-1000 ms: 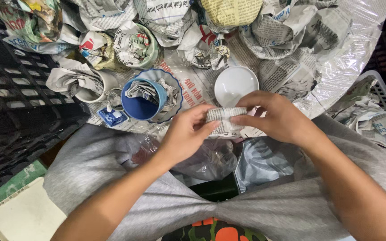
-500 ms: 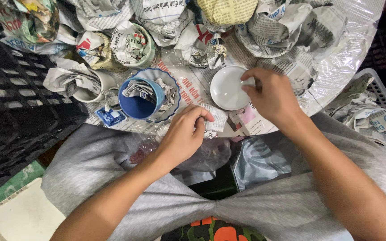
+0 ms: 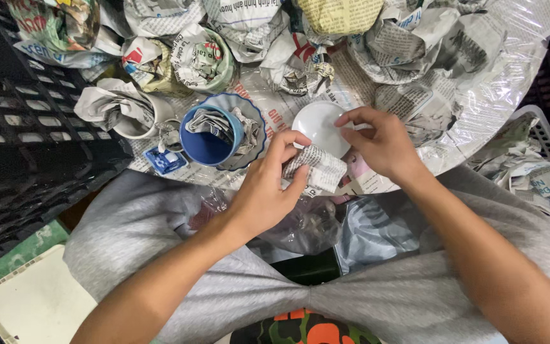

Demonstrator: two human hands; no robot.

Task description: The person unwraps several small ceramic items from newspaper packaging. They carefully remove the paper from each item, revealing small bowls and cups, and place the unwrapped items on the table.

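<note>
Newspaper-strewn counter (image 3: 479, 95) fills our view. Our left hand (image 3: 268, 191) pinches a paper wad (image 3: 316, 169) at centre, steadying it; our right hand (image 3: 383, 143), apart at two o'clock, grips the white dish (image 3: 316, 127) by its rim. Blue cup (image 3: 208, 137) sits at ten.

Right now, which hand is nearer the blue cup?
Left. The left hand holds a newspaper piece just right of the blue cup; the right hand touches the white dish, farther right.

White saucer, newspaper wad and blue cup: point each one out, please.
White saucer (image 3: 316, 127), head view, bare centre of its face.
Newspaper wad (image 3: 319, 171), head view, middle of the printed part showing beside the left hand's fingers.
Blue cup (image 3: 206, 145), head view, blue inner wall.
</note>
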